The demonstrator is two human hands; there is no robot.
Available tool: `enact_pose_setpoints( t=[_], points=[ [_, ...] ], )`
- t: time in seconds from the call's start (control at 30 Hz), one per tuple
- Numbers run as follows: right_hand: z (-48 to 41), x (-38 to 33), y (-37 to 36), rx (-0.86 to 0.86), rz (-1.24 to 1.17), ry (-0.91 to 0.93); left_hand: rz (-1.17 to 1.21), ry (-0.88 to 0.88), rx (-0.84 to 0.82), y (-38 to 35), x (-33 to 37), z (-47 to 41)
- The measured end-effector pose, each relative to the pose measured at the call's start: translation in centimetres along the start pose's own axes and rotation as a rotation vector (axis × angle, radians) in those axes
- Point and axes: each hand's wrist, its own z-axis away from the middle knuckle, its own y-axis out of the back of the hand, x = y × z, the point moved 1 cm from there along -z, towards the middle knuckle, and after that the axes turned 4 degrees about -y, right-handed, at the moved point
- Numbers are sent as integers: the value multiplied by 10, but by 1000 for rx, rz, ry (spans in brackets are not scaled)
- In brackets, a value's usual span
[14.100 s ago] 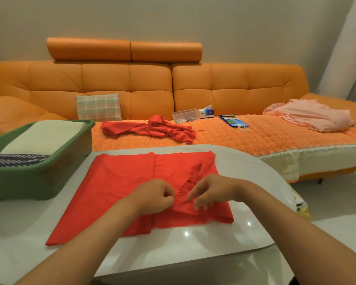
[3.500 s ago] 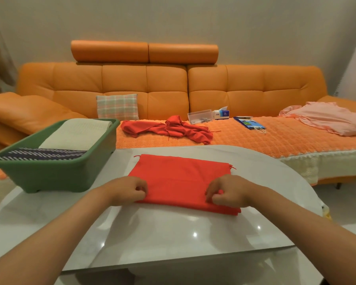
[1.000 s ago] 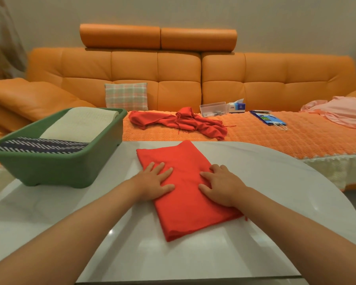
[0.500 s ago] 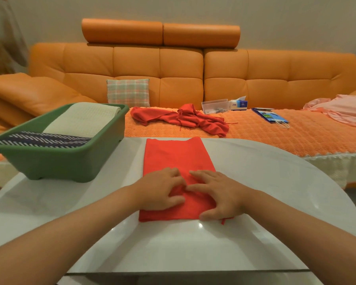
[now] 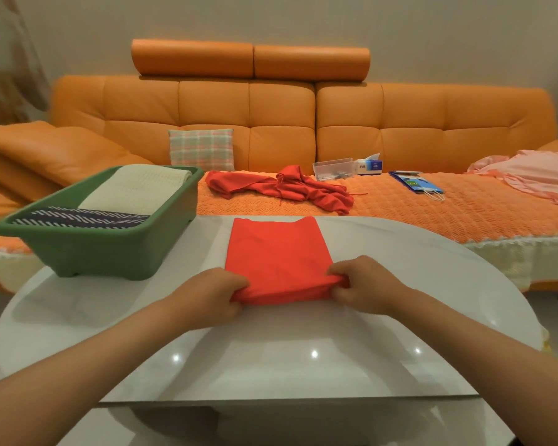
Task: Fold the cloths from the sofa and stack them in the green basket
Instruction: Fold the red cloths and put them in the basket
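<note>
I'm gripping the folded red cloth (image 5: 277, 252) at its near corners, left hand (image 5: 213, 292) curled tight on the left corner and right hand (image 5: 364, 286) on the right. The near edge is bunched between them and the rest lies flat on the white tabletop (image 5: 271, 349) ahead of my knuckles. Beyond my left hand stands the green basket (image 5: 110, 249), a cream cloth (image 5: 136, 188) and a dark striped cloth (image 5: 78, 217) folded inside, while past both hands on the orange sofa (image 5: 271, 123) lies a crumpled red garment (image 5: 281, 188), with a pink garment (image 5: 535, 175) far off to my right.
</note>
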Motion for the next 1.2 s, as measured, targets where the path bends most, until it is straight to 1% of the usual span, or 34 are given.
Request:
enact_pose_setpoints(
  t=[0.07,0.1,0.13,0.2,0.27,0.33,0.4,0.43,0.47,0.5,0.53,0.6,0.63,0.67,0.7,0.77,0.83,0.93,0.97,1.0,1.07,1.1,1.13,1.2],
  points=[
    [-3,1,7,58,-190,-92,200,100,117,11,-3,-2],
    [-5,2,9,86,-245,-139,298,149,181,14,-6,-5],
    [-9,3,9,107,-285,-197,365,203,233,16,-8,-8],
    [-20,7,6,146,-342,-310,423,283,301,15,-14,-17],
    [-31,10,-1,191,-286,-374,439,362,310,8,-21,-29],
    [-40,14,-10,209,-157,-416,408,442,304,-2,-26,-40],
    [-47,16,-19,200,-45,-450,247,486,358,-10,-29,-49],
    [-49,17,-23,203,7,-449,112,454,407,-12,-28,-54],
    [-51,17,-26,208,56,-439,-13,371,451,-15,-24,-58],
    [-53,17,-29,214,94,-429,-87,245,482,-16,-18,-63],
    [-56,17,-31,219,119,-422,-112,102,497,-17,-10,-68],
    [-60,17,-32,238,110,-411,-141,-131,458,-26,7,-74],
    [-62,16,-33,262,84,-398,-166,-182,395,-32,15,-76],
    [-63,14,-32,295,54,-382,-189,-177,292,-38,20,-77],
    [-65,13,-32,334,22,-367,-210,-131,178,-44,23,-78],
    [-67,13,-31,395,-26,-351,-213,4,-39,-53,20,-77],
    [-67,14,-33,361,-3,-387,-191,81,-120,-59,15,-76],
    [-68,18,-39,230,136,-463,-163,130,-163,-56,9,-74],
    [-68,18,-40,246,210,-426,-157,139,-177,-54,8,-73],
    [-69,17,-39,292,295,-326,-150,147,-187,-53,5,-73],
    [-69,15,-35,359,403,-12,-138,143,-204,-49,0,-71],
    [-67,14,-33,296,415,124,-131,130,-211,-46,-3,-70],
    [-63,14,-32,153,397,167,-119,113,-211,-42,-6,-68],
    [-53,14,-30,-172,333,68,-86,78,-192,-33,-14,-62]
  ],
)
